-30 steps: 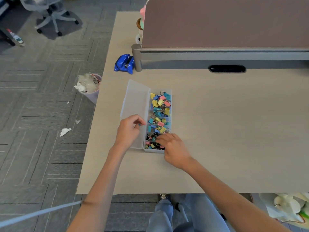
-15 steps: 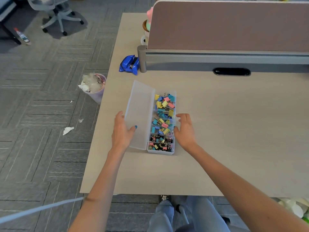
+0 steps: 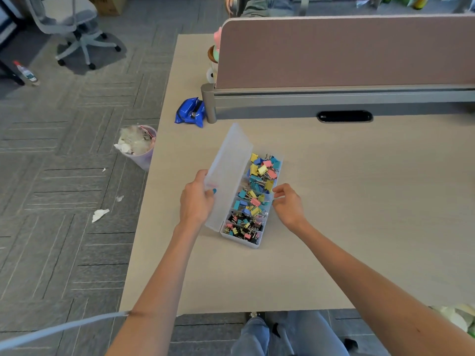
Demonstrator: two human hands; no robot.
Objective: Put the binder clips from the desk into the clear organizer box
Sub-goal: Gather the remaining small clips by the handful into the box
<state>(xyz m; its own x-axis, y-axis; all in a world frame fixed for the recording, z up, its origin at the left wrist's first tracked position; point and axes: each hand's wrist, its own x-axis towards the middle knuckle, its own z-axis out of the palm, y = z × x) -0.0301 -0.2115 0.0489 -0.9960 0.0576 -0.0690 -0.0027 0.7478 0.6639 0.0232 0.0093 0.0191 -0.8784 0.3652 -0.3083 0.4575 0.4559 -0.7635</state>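
The clear organizer box (image 3: 241, 240) lies on the desk (image 3: 347, 201), its compartments filled with several coloured and black binder clips (image 3: 253, 199). Its translucent lid (image 3: 228, 173) stands raised at a slant on the left side. My left hand (image 3: 196, 201) grips the lid's outer edge, thumb on the inner face. My right hand (image 3: 289, 204) rests against the box's right wall with fingers loosely bent. No loose clips show on the desk.
A blue wrapper (image 3: 190, 113) lies at the back left beside the grey post of the partition (image 3: 344, 52). A cable slot (image 3: 344, 116) sits behind the box. A full waste bin (image 3: 138, 146) stands on the floor left of the desk.
My right hand left the front compartment and moved to the box's right side. My left hand took the lid's edge and lifted it from flat to tilted.
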